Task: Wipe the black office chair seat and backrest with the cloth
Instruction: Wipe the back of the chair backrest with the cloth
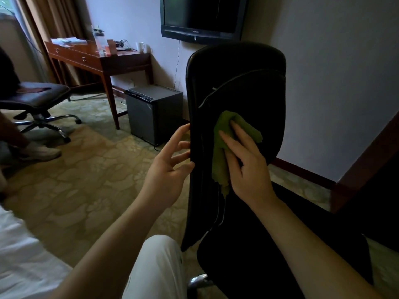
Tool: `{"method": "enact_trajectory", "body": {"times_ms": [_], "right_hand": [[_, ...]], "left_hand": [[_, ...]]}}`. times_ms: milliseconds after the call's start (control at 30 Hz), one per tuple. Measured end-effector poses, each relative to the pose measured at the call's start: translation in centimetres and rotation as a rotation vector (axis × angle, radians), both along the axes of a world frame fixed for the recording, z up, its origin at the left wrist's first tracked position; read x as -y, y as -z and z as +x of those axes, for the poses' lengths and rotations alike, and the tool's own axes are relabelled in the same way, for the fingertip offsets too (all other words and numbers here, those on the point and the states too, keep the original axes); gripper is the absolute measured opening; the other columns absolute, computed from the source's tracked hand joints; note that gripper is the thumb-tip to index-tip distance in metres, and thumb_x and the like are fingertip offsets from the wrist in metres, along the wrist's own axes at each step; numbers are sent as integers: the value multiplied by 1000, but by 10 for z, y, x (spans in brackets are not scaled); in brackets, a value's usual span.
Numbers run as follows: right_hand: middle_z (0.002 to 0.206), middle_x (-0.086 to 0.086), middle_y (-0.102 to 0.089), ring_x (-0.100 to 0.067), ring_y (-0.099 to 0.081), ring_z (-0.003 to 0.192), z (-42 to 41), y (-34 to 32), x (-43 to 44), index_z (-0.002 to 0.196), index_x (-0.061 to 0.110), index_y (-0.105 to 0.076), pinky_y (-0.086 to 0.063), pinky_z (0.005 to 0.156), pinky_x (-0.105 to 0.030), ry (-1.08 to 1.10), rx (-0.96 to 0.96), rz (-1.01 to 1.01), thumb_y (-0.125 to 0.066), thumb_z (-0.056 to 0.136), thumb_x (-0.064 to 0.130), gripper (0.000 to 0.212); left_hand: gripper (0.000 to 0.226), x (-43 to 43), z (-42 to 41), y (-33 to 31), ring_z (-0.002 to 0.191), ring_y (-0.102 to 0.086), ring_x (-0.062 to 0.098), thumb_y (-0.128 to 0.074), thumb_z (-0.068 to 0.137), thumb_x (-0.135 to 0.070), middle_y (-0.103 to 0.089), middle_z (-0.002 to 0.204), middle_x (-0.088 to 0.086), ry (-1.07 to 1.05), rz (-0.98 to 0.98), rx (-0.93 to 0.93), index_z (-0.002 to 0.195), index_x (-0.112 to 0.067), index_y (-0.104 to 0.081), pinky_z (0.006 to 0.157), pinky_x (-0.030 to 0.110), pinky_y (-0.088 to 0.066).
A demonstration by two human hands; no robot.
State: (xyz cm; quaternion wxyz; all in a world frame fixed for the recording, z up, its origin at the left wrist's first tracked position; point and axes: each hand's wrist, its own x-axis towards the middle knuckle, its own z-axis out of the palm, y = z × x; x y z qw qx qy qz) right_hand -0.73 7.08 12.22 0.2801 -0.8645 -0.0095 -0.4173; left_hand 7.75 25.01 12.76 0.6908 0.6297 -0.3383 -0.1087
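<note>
The black office chair stands right in front of me, its backrest (248, 83) upright at centre and its seat (269, 255) below it. A green cloth (222, 134) lies flat against the lower middle of the backrest. My right hand (246, 165) presses the cloth to the backrest with straight fingers. My left hand (170, 167) is at the backrest's left edge, its fingertips touching the rim with the fingers loosely spread.
A mini fridge (151, 113) stands left of the chair under a wooden desk (97, 59). A second office chair (36, 100) and another person's shoe (41, 151) are at far left. A TV (203, 16) hangs above. A white bed (19, 262) is at lower left.
</note>
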Motion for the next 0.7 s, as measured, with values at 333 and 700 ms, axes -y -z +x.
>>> {"method": "enact_trajectory", "body": {"times_ms": [333, 700], "right_hand": [[159, -4, -39, 5, -33, 145, -6, 13, 26, 145, 22, -49, -25, 119, -17, -14, -47, 363, -47, 106, 7, 43], [160, 3, -35, -11, -29, 150, 11, -25, 0, 145, 28, -50, -32, 122, -43, 5, 11, 50, -48, 106, 19, 40]], "left_hand": [[72, 0, 4, 0, 120, -65, 18, -57, 96, 8, -66, 123, -1, 7, -1, -9, 143, -46, -48, 103, 40, -53], [76, 3, 1, 3, 117, -67, 16, -62, 94, 6, -69, 118, -7, -30, -31, 18, 132, -58, -49, 102, 44, -53]]}}
